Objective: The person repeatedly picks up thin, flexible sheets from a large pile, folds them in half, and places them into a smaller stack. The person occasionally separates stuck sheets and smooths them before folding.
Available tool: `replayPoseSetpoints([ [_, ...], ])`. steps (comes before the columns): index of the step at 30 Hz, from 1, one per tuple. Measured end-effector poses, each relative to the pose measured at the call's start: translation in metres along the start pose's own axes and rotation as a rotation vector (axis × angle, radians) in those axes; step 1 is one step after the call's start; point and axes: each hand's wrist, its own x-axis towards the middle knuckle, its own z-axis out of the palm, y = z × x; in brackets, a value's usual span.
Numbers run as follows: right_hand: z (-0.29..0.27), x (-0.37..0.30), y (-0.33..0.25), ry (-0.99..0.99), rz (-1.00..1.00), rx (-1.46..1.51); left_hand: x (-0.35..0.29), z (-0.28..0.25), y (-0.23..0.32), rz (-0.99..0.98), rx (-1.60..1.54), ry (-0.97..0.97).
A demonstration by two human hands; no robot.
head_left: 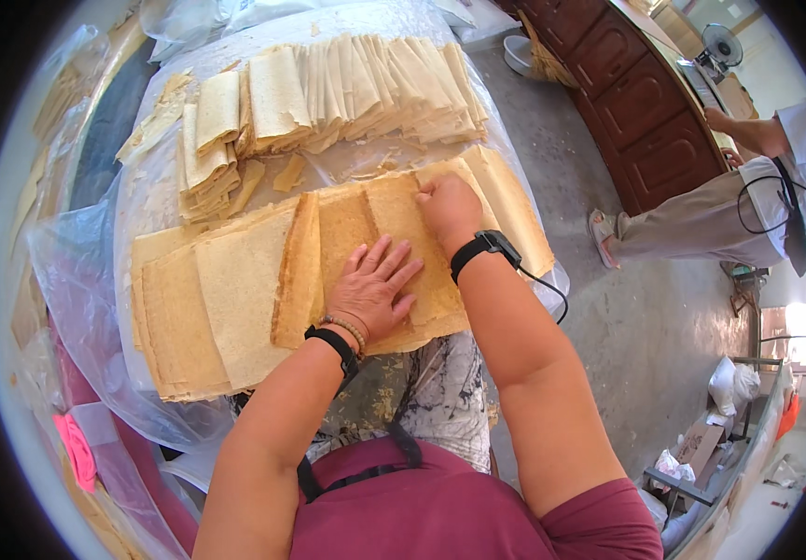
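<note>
My left hand (373,289) lies fanned flat and my right hand (450,203) curled, gripping or not I cannot tell, on tan sheets (244,280) at the table's (156,205) near edge, where pressing too hard could crack them, brittle as they look.

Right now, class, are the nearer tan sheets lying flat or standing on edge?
Lying flat: the nearer tan sheets show their broad faces upward, overlapping one another, and the left hand rests palm down on them.
</note>
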Motion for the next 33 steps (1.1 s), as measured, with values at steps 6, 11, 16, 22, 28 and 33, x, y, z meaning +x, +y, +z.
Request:
replayPoseSetpoints([
  [6, -0.008, 0.002, 0.0, -0.1, 0.108, 0.194, 0.001, -0.001, 0.0, 0.0, -0.004, -0.006],
  [11, -0.014, -0.001, -0.001, -0.057, 0.031, 0.183, 0.0, -0.002, 0.0, -0.01, -0.008, -0.017],
  [16, 0.005, 0.009, 0.01, 0.106, -0.335, -0.222, 0.002, -0.001, 0.001, 0.009, -0.019, -0.007],
  [22, -0.027, 0.035, 0.034, 0.094, -0.093, -0.028, 0.0, -0.003, 0.0, -0.006, -0.015, -0.016],
  [28, 0.011, 0.045, 0.037, -0.098, 0.16, 0.663, 0.002, 0.001, 0.0, 0.012, -0.043, 0.008],
  [33, 0.012, 0.045, 0.01, -0.043, -0.044, 0.313, 0.0, 0.001, -0.002, 0.006, -0.045, 0.014],
])
